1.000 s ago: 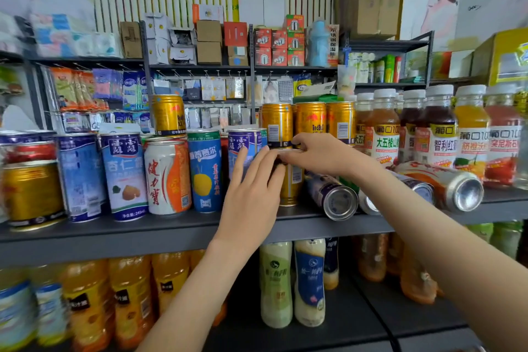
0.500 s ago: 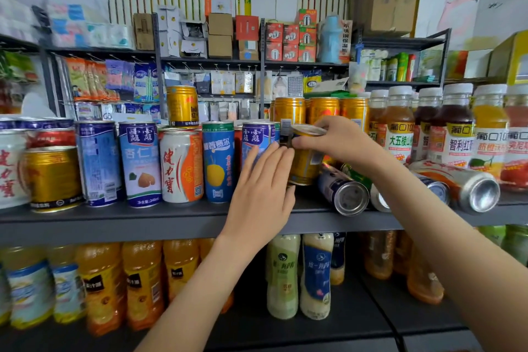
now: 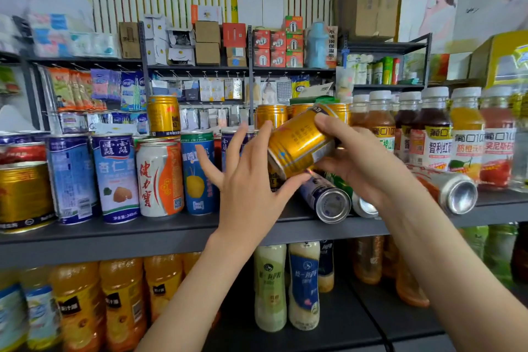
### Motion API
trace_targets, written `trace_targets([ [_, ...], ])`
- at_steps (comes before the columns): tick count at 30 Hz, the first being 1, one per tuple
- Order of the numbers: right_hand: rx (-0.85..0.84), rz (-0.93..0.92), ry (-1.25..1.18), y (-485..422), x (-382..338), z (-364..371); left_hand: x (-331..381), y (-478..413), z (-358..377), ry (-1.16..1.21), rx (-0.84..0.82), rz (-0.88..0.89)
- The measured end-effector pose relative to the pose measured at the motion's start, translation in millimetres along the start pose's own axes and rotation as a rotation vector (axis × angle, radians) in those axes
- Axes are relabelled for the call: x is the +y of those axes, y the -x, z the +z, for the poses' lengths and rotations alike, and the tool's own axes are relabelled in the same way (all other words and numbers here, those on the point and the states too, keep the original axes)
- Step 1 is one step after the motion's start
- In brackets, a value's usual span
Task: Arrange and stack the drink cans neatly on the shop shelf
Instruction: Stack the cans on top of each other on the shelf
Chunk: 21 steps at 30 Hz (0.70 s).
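Gold can (image 3: pixel 300 143) tilted in right hand (image 3: pixel 360 166), fingers (image 3: pixel 328 126) clamped; left hand (image 3: pixel 248 180) splayed against it, toppled cans (image 3: pixel 328 200) beneath.

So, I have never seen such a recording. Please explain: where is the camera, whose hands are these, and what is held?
There is no machine here: a person wears one wide camera on the head, so you look forward and down over their own arms. The right hand grips a gold drink can, tilted, in the air before the shelf. The left hand is open, fingers spread, at the can's lower end; its thumb seems to touch it. On the shelf, cans stand upright on the left, such as a white and orange can; a blue can and an orange can lie on their sides. Juice bottles stand on the right.
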State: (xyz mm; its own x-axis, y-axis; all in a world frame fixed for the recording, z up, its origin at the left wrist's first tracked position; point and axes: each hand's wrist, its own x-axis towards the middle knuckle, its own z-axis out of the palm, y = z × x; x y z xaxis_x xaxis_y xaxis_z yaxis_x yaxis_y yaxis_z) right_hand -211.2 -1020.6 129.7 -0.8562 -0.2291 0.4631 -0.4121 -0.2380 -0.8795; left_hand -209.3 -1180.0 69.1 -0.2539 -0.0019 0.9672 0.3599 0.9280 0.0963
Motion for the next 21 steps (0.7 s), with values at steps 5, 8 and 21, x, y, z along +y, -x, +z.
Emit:
trace_targets([
  [5, -0.154, 0.052, 0.003, -2, 8, -8, -4, -14, -21, 0.214, -0.033, -0.014],
  [8, -0.259, 0.127, 0.167, -11, 8, -20, -8, -31, -44, 0.211, -0.126, 0.003],
  [21, -0.379, 0.133, 1.540, -66, 20, -16, -18, -76, -62, 0.114, -0.639, 0.161],
])
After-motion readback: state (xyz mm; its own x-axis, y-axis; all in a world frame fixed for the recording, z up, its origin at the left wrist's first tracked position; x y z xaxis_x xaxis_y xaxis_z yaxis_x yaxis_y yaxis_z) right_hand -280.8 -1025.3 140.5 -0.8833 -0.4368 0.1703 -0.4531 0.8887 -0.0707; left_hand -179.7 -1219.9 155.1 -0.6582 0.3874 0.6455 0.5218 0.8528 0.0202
